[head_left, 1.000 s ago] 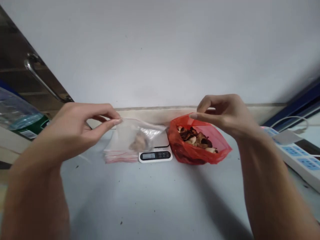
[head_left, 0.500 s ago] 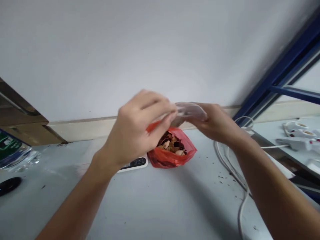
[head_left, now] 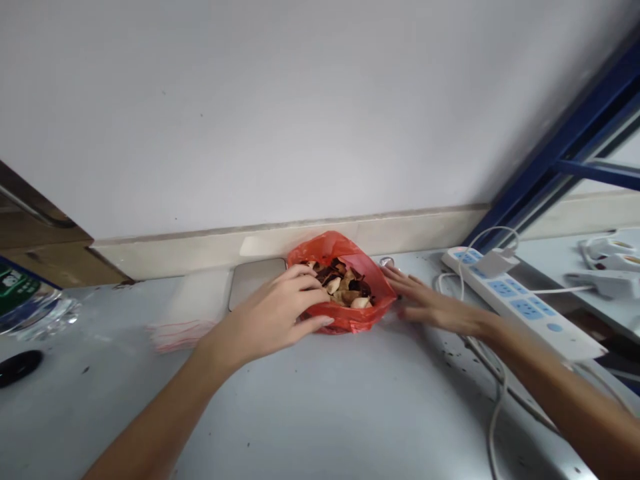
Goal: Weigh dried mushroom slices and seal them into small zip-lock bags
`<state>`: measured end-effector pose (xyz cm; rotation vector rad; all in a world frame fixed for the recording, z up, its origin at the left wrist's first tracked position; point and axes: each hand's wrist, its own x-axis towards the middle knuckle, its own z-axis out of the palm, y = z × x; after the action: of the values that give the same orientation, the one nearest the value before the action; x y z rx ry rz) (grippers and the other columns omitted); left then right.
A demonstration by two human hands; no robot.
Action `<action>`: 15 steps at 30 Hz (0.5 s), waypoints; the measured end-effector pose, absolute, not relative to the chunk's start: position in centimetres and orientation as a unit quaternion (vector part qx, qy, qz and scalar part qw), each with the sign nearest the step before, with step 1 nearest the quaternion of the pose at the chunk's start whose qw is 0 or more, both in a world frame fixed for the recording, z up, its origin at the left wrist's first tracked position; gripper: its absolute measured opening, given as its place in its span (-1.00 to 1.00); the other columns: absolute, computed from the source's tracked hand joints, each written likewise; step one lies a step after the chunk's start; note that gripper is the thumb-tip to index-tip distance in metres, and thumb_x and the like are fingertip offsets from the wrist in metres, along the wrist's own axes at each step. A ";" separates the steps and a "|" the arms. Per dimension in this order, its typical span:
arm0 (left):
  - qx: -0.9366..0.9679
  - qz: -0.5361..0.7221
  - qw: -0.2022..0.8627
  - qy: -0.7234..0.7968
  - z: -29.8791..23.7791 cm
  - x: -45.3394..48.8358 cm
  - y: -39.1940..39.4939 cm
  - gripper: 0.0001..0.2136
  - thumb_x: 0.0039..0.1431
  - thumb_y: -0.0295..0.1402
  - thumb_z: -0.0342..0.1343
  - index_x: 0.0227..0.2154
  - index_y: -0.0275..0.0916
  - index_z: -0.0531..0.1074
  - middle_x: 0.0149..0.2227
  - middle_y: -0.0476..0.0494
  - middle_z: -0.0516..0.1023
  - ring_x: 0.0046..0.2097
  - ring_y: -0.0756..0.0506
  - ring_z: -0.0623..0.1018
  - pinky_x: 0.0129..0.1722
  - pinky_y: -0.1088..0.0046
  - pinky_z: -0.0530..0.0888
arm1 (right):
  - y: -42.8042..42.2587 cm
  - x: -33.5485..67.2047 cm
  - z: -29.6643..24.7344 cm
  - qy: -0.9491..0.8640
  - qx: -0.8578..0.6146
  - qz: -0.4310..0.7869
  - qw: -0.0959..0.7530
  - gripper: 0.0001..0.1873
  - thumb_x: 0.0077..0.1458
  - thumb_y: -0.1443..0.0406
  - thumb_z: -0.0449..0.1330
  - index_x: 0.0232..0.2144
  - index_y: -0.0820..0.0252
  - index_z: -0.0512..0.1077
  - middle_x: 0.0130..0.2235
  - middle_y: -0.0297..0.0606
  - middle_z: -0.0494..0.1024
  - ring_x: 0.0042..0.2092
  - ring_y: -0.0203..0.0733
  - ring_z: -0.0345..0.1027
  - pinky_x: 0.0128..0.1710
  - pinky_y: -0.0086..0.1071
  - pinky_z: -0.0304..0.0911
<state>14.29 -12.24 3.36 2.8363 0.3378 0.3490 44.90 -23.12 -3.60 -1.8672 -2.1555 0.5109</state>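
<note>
An open red plastic bag (head_left: 350, 320) stands on the pale table, with brown dried pieces (head_left: 345, 280) and a few cream-coloured ones inside. My left hand (head_left: 270, 310) reaches over the bag's left side, fingers apart, with the fingertips at its rim and contents. On the other side, my right hand (head_left: 433, 305) has its fingers stretched out at the bag's right edge, slightly blurred, holding nothing I can see. Just beyond those fingertips lies a small shiny clear thing (head_left: 387, 262). Partly behind my left hand is a flat scale (head_left: 255, 280) with a silver top.
Clear plastic bags with red stripes (head_left: 180, 335) lie left of the scale. A white power strip (head_left: 525, 307) and loose cables (head_left: 495, 400) occupy the right. At the left are a clear bottle (head_left: 35, 307) and a black oval object (head_left: 20, 368). A wall (head_left: 310, 120) rises behind.
Both hands have come down from above the red bag to its two sides and moved apart. The clear packet they held is out of them; a shiny clear thing now shows behind the right fingertips.
</note>
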 end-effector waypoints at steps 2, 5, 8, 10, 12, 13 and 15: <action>0.973 0.162 0.125 0.107 3.3 13.5 -12.2 -0.80 0.46 -0.31 0.11 -0.11 -0.24 0.62 -0.04 -0.18 0.67 0.17 -0.23 0.49 0.20 0.16 0.46 | -22.7 43.7 -0.7 -0.699 -0.673 0.128 0.206 -0.38 0.30 0.11 0.00 0.36 -0.05 0.34 0.37 -0.18 0.40 0.42 0.15 0.19 0.31 0.09 0.25; 0.968 0.195 0.117 0.107 3.2 12.5 -12.0 -0.80 0.46 -0.33 0.10 -0.11 -0.27 0.61 -0.04 -0.20 0.65 0.17 -0.22 0.49 0.16 0.21 0.50 | -21.6 40.3 3.4 -0.655 -0.706 0.061 0.263 -0.52 0.25 0.18 -0.02 0.06 0.14 0.56 0.05 -0.05 0.66 0.03 0.06 0.58 -0.01 -0.12 0.48; 0.966 0.200 0.120 0.114 3.2 11.7 -11.8 -0.82 0.45 -0.33 0.11 -0.12 -0.27 0.60 -0.05 -0.19 0.65 0.18 -0.21 0.48 0.14 0.24 0.51 | -20.1 36.6 5.7 -0.697 -0.691 0.152 0.118 -0.66 0.12 0.21 0.15 -0.09 0.07 0.59 -0.25 -0.20 0.69 -0.28 -0.07 0.57 -0.32 -0.30 0.41; 0.964 0.201 0.126 0.119 3.4 11.3 -11.7 -0.82 0.46 -0.34 0.11 -0.12 -0.27 0.60 -0.04 -0.18 0.65 0.19 -0.20 0.48 0.15 0.24 0.51 | -19.0 35.0 6.0 -0.699 -0.691 0.184 0.003 -0.62 0.00 0.30 0.22 -0.09 0.03 0.59 -0.32 -0.23 0.66 -0.40 -0.14 0.48 -0.46 -0.36 0.29; 0.963 0.195 0.135 0.125 3.5 11.0 -11.7 -0.82 0.46 -0.35 0.11 -0.11 -0.27 0.60 -0.03 -0.18 0.65 0.19 -0.19 0.47 0.15 0.23 0.50 | -18.0 34.1 5.6 -0.683 -0.704 0.184 -0.063 -0.47 -0.11 0.35 0.26 -0.02 0.00 0.58 -0.30 -0.21 0.64 -0.48 -0.19 0.40 -0.56 -0.38 0.18; 0.963 0.190 0.140 0.128 3.6 10.9 -11.8 -0.83 0.45 -0.36 0.11 -0.11 -0.27 0.60 -0.03 -0.18 0.65 0.19 -0.19 0.48 0.16 0.23 0.50 | -17.5 33.9 5.4 -0.676 -0.711 0.179 -0.073 -0.39 -0.16 0.37 0.28 0.03 0.00 0.57 -0.26 -0.19 0.64 -0.50 -0.21 0.38 -0.58 -0.38 0.14; 0.963 0.182 0.147 0.133 3.8 10.8 -11.8 -0.84 0.45 -0.36 0.12 -0.12 -0.26 0.60 -0.04 -0.17 0.65 0.19 -0.18 0.49 0.16 0.24 0.50 | -16.7 33.7 5.1 -0.673 -0.716 0.176 -0.059 -0.37 -0.20 0.39 0.30 0.02 0.00 0.57 -0.20 -0.19 0.64 -0.44 -0.19 0.41 -0.56 -0.39 0.16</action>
<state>10.79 -11.83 3.76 2.7723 0.3820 0.5234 33.68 -16.69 5.07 -2.3392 -2.1956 0.5741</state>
